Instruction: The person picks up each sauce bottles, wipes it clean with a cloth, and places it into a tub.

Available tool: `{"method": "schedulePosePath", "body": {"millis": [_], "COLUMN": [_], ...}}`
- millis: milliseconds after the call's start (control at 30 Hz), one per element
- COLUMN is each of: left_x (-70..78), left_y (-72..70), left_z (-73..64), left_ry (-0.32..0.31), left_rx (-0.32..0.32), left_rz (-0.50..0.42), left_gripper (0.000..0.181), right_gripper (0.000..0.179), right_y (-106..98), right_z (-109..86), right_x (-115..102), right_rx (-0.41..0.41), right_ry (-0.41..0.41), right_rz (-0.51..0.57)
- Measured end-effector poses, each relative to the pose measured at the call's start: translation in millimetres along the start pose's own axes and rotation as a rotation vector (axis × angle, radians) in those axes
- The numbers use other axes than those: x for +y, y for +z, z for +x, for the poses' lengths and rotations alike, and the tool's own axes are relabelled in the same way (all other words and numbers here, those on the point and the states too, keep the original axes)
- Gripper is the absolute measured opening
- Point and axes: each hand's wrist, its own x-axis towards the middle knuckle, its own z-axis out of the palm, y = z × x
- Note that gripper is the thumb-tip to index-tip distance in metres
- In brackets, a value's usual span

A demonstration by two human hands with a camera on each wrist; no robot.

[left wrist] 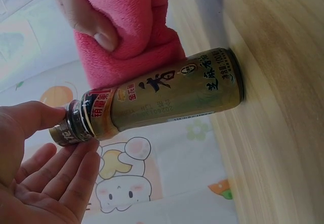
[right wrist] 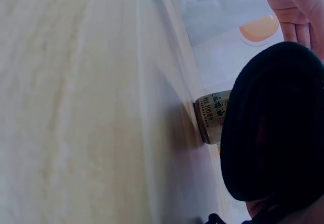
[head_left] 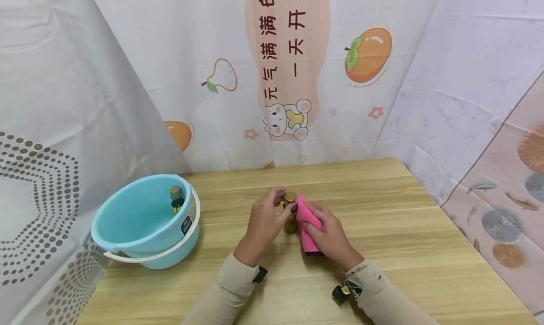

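I am pinching the cap of the small glass bottle (head_left: 291, 215) with my left hand (head_left: 264, 221), standing mid-table (head_left: 403, 230), while my right hand (head_left: 329, 235) is pressing the soft pink cloth (head_left: 307, 221) against its probably slippery, breakable side, the blue bucket (head_left: 144, 223) sitting farther left.

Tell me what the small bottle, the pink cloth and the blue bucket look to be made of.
Small bottle: likely brown glass under a glossy olive printed label, with a metallic-looking gold cap.
Pink cloth: soft, fuzzy pile that folds thickly, probably microfibre or terry.
Blue bucket: smooth, slightly shiny moulded wall with a white handle, evidently plastic.
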Motion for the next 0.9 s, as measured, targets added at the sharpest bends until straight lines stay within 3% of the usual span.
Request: {"method": "schedulePosePath", "body": {"millis": [500,733,900], "left_x": [-0.7,-0.3,0.2], "left_y": [1.6,2.0,1.7], "left_z": [-0.9,-1.9,-1.7], "left_ry": [0.024,-0.021,-0.026], "left_rx": [0.021,0.037,0.040], "left_rz": [0.005,0.058,0.043], "left_gripper": [0.040,0.043,0.042], "right_gripper": [0.050,0.049,0.050], "right_y": [0.3,2.1,2.9], "right_z": [-0.8,-1.5,-1.9], "right_x": [4.2,7.4,8.4], "right_rx": [-0.062,-0.085,-0.088], "right_ry": [0.117,0.160,0.157], "right_rz": [-0.103,-0.113,-0.122]}}
